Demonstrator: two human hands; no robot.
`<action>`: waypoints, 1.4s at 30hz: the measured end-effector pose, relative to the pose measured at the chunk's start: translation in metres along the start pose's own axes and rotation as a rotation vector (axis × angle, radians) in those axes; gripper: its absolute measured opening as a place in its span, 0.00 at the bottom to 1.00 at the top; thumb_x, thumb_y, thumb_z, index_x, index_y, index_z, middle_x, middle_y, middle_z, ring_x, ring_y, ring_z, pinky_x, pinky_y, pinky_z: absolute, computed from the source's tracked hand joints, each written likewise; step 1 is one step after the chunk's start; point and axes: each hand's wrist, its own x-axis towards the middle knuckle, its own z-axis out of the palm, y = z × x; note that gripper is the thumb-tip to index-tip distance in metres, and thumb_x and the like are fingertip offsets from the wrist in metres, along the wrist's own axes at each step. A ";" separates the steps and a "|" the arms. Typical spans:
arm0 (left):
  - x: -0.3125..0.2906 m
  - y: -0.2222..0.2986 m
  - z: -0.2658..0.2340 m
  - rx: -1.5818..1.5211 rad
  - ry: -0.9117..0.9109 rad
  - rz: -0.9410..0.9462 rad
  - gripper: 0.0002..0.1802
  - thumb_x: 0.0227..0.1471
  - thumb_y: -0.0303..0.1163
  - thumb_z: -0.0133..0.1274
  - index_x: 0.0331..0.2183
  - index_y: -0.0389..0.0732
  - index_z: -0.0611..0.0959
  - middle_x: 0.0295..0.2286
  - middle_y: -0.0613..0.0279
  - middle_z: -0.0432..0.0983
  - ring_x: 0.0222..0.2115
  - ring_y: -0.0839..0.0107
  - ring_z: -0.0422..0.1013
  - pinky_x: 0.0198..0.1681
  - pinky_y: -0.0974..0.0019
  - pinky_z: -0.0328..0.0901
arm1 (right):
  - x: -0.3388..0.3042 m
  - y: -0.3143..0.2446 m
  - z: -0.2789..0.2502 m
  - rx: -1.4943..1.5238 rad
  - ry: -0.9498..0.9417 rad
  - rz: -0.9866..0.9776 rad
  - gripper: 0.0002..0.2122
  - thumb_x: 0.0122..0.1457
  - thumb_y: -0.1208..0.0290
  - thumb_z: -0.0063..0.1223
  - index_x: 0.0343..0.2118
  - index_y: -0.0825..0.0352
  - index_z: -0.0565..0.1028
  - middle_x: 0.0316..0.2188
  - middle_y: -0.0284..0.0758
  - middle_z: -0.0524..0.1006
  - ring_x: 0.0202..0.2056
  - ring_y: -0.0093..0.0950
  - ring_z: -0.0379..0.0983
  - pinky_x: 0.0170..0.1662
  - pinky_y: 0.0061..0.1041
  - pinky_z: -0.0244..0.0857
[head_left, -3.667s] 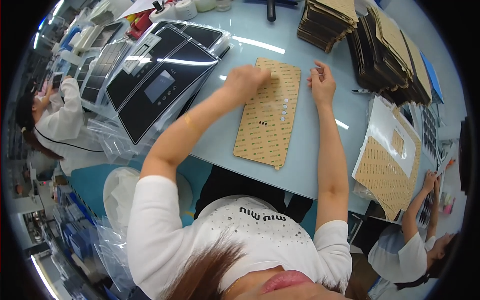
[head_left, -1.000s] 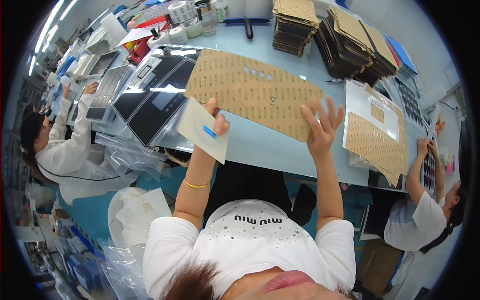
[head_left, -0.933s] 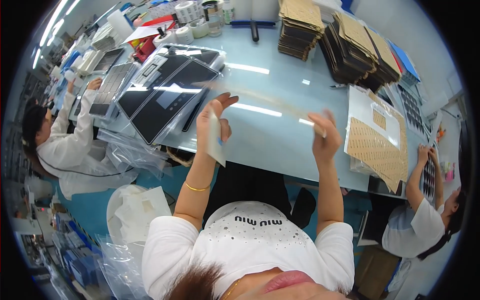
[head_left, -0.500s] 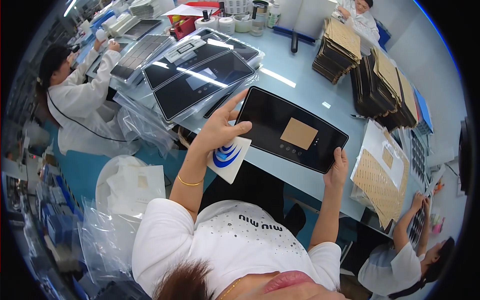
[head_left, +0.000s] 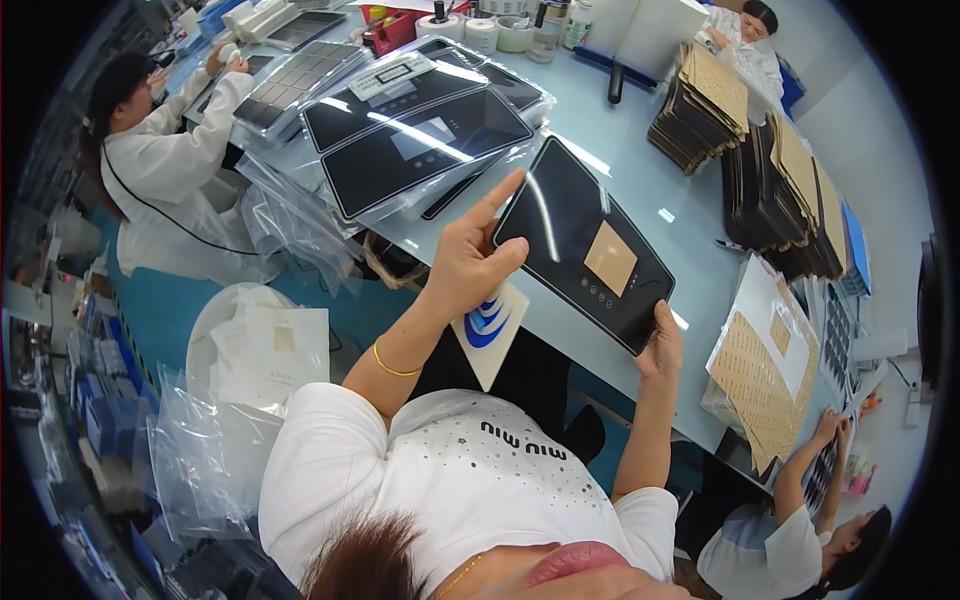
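A black glossy rectangular panel (head_left: 560, 215) with rounded corners and a thin light border is tilted over the table's near edge. It bears a tan rectangle (head_left: 611, 259) and a row of small round marks. My left hand (head_left: 472, 255) grips its left end, thumb on the face and index finger stretched along the edge. At the lower right corner, my right hand (head_left: 660, 343) holds it with fingers partly behind. A flat white square piece (head_left: 491, 340) with blue curved stripes shows below my left hand; whether that hand holds it is hidden.
Several similar panels in clear film (head_left: 425, 140) are stacked at the left on the pale table (head_left: 590, 125). Cardboard-and-black stacks (head_left: 700, 100) stand at the far right, with tan patterned sheets (head_left: 760, 370) nearer. A white round stool (head_left: 215, 325) carries bags. Co-workers sit left, right and far.
The panel has turned clockwise and tilted, so reflections now cross its face. My left hand has moved slightly right, and the white piece has shifted right with it.
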 end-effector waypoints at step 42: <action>0.029 -0.056 0.000 -0.179 0.185 -0.124 0.02 0.55 0.23 0.46 0.33 0.36 0.73 0.21 0.55 0.73 0.04 0.81 0.56 0.07 0.80 0.48 | 0.209 -0.299 0.006 -2.059 0.521 -1.011 0.18 0.56 0.52 0.46 0.39 0.60 0.78 0.42 0.40 0.76 0.46 0.39 0.70 0.49 0.38 0.61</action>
